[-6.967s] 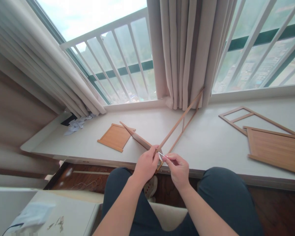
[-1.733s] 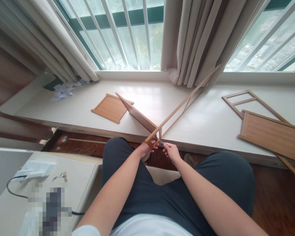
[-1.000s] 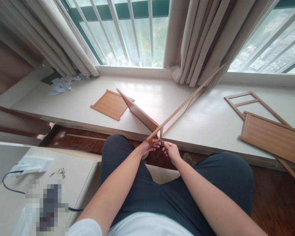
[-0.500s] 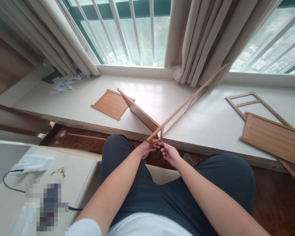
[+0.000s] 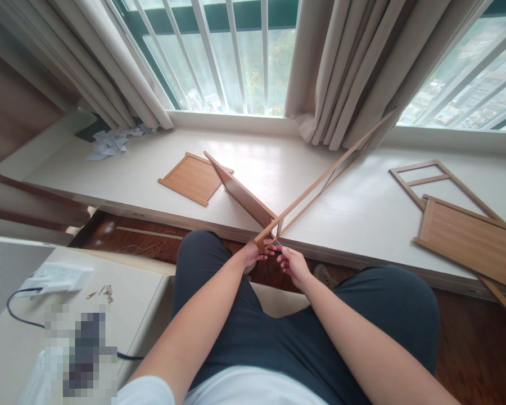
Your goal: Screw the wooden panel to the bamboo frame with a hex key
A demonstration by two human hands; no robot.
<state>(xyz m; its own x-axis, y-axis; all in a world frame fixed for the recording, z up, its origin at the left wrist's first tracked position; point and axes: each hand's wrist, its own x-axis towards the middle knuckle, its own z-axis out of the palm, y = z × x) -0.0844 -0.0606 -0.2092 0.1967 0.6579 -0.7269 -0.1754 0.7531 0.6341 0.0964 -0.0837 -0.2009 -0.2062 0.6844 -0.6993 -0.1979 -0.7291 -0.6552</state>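
Observation:
My left hand is closed around the near end of a long wooden frame, which slants up to the right across the white ledge. A wooden panel stands on edge and meets the frame close to my fingers. At this corner, my right hand pinches a thin metal tool whose tip points at the joint. The tool is too small to make out its exact kind. Fingers and wood partly hide the joint.
On the white ledge lie a small wooden panel and paper scraps to the left. At right, a slatted frame lies partly under a larger panel. Small metal fasteners and a power strip sit on the side cabinet.
The view has shifted very slightly. Both hands keep their places at the joint, with little visible change in the frame or panel.

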